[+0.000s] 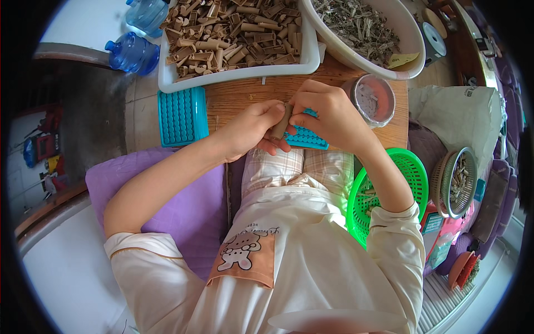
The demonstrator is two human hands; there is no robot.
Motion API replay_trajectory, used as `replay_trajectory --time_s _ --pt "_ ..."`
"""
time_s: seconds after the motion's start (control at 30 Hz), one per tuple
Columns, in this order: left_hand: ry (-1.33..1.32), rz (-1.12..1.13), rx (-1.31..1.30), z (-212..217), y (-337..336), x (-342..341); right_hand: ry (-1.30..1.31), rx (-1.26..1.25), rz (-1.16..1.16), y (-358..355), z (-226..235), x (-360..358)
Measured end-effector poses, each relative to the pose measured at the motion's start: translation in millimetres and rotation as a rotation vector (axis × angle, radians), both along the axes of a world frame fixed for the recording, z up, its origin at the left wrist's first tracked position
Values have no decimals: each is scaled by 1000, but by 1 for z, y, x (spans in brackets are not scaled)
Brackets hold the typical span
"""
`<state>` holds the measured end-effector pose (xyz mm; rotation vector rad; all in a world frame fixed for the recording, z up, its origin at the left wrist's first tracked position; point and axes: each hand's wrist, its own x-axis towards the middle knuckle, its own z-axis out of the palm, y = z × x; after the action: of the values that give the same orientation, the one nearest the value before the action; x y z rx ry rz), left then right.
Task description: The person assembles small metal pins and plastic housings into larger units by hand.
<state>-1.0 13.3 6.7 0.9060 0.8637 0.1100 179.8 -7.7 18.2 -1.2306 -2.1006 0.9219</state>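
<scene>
- The left hand grips a brown tube: its thumb lies along the tube's side, and its fingertips show curled beneath the lower end.
- The right hand has its fingers bent and drawn in close at the tube's upper end, the thumb just beside it; I cannot tell whether they pinch the rim, something small in it, or only touch it.
- The tube is held between the two hands at a tilt, its upper end leaning to the right, over the near part of the table.
- Under the hands lies a blue tray, partly covered by them, near the person's thighs in checked cloth.
- Around it spreads a wooden table with visible grain.
- To the left stands a ridged teal tray, well apart from the hands.
- Just beyond the right hand is a round tub with pale contents.
- Farther back, a white bin holds a heap of brown pieces, many tube-shaped or half-round.
- Beside that bin, to the right, a large round basin holds dry, greyish plant matter.
- Below the right forearm sits a bright green basket, with pale pieces inside.
- Left of the person lies a purple cushion.
</scene>
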Motion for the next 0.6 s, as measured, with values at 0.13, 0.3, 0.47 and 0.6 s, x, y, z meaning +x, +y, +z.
replay_trajectory --time_s 0.13,0.3,0.47,0.6 --pt "12 -49 62 6 0 1 87 -2 -17 -4 -4 2" --pt "-136 95 829 -6 -12 9 250 166 -179 -20 -30 12" --pt "-95 144 857 11 -24 12 517 95 -352 -55 -47 -13" --pt "-177 66 1042 11 -31 12 582 59 -456 -70 -63 -40"
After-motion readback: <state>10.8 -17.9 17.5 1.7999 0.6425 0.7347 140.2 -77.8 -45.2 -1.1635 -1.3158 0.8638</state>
